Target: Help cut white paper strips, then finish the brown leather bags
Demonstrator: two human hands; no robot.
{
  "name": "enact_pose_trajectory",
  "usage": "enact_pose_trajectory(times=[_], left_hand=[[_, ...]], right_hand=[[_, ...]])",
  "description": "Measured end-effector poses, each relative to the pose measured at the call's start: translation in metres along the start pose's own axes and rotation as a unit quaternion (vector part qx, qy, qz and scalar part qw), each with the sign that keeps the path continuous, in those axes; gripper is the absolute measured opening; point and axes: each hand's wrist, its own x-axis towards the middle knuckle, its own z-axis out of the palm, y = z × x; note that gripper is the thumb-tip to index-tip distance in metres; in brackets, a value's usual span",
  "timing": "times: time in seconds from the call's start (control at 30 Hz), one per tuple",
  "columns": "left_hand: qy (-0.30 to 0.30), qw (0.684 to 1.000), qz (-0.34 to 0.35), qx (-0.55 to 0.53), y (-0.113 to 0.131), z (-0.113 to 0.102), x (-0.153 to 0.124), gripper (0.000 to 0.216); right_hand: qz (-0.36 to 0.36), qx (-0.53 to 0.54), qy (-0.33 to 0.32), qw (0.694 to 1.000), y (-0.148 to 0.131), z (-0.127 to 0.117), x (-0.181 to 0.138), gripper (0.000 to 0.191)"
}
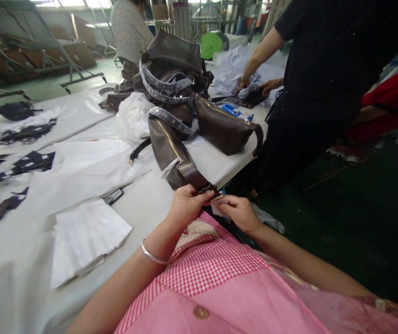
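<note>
My left hand (pixel 187 204) is closed on the end of a wide brown strap (pixel 195 176), its thumb laid along the strap's edge. That strap belongs to a dark brown handbag (pixel 164 144) with a gold zip, lying at the table's near edge. A shiny metal buckle (pixel 217 198) shows at the strap end, between my hands. With thumb and fingers pinched, my right hand (pixel 242 213) holds a thin white sheet (pixel 220 208), paper or tissue, against the buckle. The fingertips partly hide both.
A second brown handbag (pixel 223 125) and a heap of bags with wrapped straps (pixel 167 83) lie beyond. White sheets (pixel 87 236) are stacked at left, near dark straps (pixel 32 162). Across the table corner, a person in black (pixel 324 74) handles a dark strapped piece. Blue scissors (pixel 232 110) lie between.
</note>
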Motion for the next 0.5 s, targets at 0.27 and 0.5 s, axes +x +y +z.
enact_pose_trajectory(times=[0.27, 0.5], left_hand=[[-0.025, 1.0, -0.017, 0.006, -0.0037, -0.0049, -0.002, 0.021], [-0.059, 0.997, -0.033, 0.03, -0.0011, -0.0086, -0.0061, 0.02]], right_hand=[[-0.013, 0.009, 0.008, 1.0, -0.0039, -0.0026, 0.0003, 0.019], [-0.054, -0.013, -0.011, 0.998, -0.0101, 0.0007, 0.0026, 0.016]])
